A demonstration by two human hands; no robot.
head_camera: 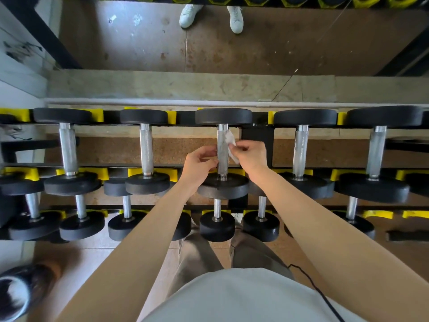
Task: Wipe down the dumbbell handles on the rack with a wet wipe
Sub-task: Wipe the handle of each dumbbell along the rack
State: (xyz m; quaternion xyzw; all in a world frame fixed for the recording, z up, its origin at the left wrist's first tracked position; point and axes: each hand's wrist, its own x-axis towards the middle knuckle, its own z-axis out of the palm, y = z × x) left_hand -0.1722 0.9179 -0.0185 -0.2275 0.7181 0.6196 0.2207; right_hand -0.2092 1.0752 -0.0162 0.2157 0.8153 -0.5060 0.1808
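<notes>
Shirt [232, 298], crumpled wipe [232, 145], knurled handle [222, 154]

We see a knurled, dull silver metal handle [222, 156] at the middle of the matt black rack [257, 135], a thin, crumpled white wet wipe [230, 138] against it, matt black rubbery heads [223, 116], smooth yellow plastic cradles [172, 117] and rough, speckled brown flooring [130, 151].

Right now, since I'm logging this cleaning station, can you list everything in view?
upper dumbbells: five whole, black heads, steel handles, top tier
lower dumbbells: several, black, smaller, tier below
cradles: many, yellow, under the dumbbell heads
wet wipe: one, white, right side of middle handle
shoes: two, white, top, seemingly mirrored
left hand: one, beside middle handle's left, grip unclear
right hand: one, pinching the wet wipe
</notes>
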